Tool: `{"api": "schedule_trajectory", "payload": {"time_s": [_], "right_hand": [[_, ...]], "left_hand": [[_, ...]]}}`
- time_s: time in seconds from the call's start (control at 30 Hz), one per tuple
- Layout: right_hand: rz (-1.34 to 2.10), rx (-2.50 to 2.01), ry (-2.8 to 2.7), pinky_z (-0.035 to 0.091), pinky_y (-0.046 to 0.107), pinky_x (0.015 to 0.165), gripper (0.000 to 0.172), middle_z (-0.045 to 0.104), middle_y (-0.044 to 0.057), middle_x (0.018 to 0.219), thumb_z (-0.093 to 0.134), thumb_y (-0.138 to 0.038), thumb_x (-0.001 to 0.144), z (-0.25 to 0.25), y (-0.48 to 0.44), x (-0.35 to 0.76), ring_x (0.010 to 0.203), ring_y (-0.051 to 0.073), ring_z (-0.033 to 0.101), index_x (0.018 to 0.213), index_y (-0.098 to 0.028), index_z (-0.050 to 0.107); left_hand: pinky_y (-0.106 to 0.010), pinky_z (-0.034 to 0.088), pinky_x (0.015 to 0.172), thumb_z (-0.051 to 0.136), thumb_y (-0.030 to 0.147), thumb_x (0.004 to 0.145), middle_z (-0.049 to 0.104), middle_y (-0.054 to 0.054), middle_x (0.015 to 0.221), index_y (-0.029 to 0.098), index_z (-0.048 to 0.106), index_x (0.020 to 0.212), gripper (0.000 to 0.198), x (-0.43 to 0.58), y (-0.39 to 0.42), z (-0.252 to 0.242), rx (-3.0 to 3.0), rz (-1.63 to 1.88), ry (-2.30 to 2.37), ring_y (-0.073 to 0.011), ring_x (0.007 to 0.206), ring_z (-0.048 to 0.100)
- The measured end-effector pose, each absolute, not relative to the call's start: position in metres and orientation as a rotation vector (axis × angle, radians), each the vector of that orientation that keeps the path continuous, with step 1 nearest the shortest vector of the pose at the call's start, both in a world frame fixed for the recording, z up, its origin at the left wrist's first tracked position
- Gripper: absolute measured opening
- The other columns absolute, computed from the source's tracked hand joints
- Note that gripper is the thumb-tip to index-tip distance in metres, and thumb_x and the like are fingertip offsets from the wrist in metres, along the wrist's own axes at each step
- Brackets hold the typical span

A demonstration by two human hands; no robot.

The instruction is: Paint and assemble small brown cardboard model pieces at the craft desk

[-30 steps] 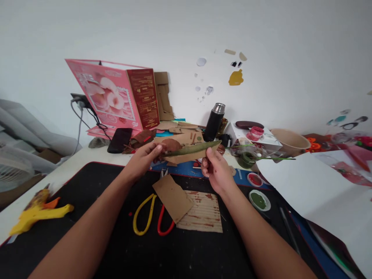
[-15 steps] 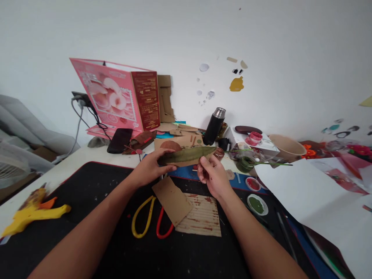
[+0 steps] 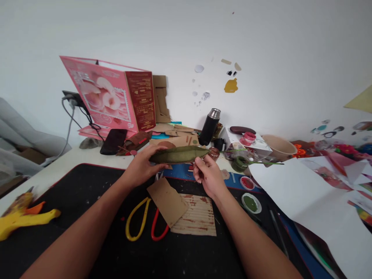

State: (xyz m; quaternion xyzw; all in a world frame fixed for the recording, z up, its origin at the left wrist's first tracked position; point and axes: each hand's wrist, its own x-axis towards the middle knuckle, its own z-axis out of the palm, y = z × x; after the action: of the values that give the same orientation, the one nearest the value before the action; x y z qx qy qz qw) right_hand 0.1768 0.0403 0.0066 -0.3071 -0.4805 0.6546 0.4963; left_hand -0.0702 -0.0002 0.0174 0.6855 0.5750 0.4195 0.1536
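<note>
Between my two hands, above the mat, is a long green leaf shape [image 3: 180, 154], pointed at the right and apparently of painted cardboard. My left hand [image 3: 141, 166] grips its left end, thumb below and fingers above. Near the right end, my right hand [image 3: 207, 170] pinches the lower edge with thumb and forefinger. Below lie scissors with one yellow handle [image 3: 129, 223] and one red handle [image 3: 155, 231], their blades partly covered by a brown cardboard piece [image 3: 166, 201]. That piece overlaps a corrugated cardboard sheet [image 3: 197, 217] streaked reddish brown.
A black mat [image 3: 84, 186] covers the desk. At left lies a yellow painted piece [image 3: 31, 217]. Behind stand a pink box [image 3: 104, 97] and a black thermos [image 3: 209, 127]. To the right are a red paint lid [image 3: 247, 182], a green paint lid [image 3: 251, 203] and white paper [image 3: 305, 186].
The leaf shape has tilted so its green face shows more and its brown lower edge less. Both hands keep their hold. The whole view has shifted slightly to the right.
</note>
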Motion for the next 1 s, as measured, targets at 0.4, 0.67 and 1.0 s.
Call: {"api": "schedule_trajectory", "payload": {"time_s": [0.4,0.67,1.0], "right_hand": [[1.579,-0.768,-1.18,0.032,0.016,0.033,0.05,0.06,-0.007,0.056,0.091,-0.058,0.074,0.005,0.04,0.177,0.039,0.007,0.048,0.075,-0.021,0.057],[1.574,-0.751,-1.179,0.034,0.016,0.033,0.052,0.063,-0.005,0.059,0.088,-0.062,0.077,0.006,0.04,0.177,0.039,0.008,0.051,0.075,-0.021,0.055],[1.602,-0.762,-1.061,0.031,0.016,0.035,0.057,0.058,-0.007,0.057,0.091,-0.062,0.074,0.01,0.045,0.182,0.041,0.007,0.048,0.072,-0.021,0.051]], "left_hand": [[-0.046,0.05,0.11,0.082,0.038,0.078,0.073,-0.008,0.129,0.025,0.07,0.123,0.049,-0.072,0.0,0.017,2.067,1.254,1.622,-0.0317,0.123,0.066],[-0.048,0.051,0.109,0.081,0.046,0.082,0.074,-0.011,0.13,0.023,0.069,0.125,0.05,-0.074,0.002,0.01,2.118,1.259,1.584,-0.0334,0.124,0.066],[-0.045,0.052,0.108,0.077,0.051,0.087,0.07,-0.01,0.141,0.023,0.062,0.143,0.065,-0.082,-0.001,0.018,2.035,1.284,1.524,-0.0305,0.125,0.066]]}}
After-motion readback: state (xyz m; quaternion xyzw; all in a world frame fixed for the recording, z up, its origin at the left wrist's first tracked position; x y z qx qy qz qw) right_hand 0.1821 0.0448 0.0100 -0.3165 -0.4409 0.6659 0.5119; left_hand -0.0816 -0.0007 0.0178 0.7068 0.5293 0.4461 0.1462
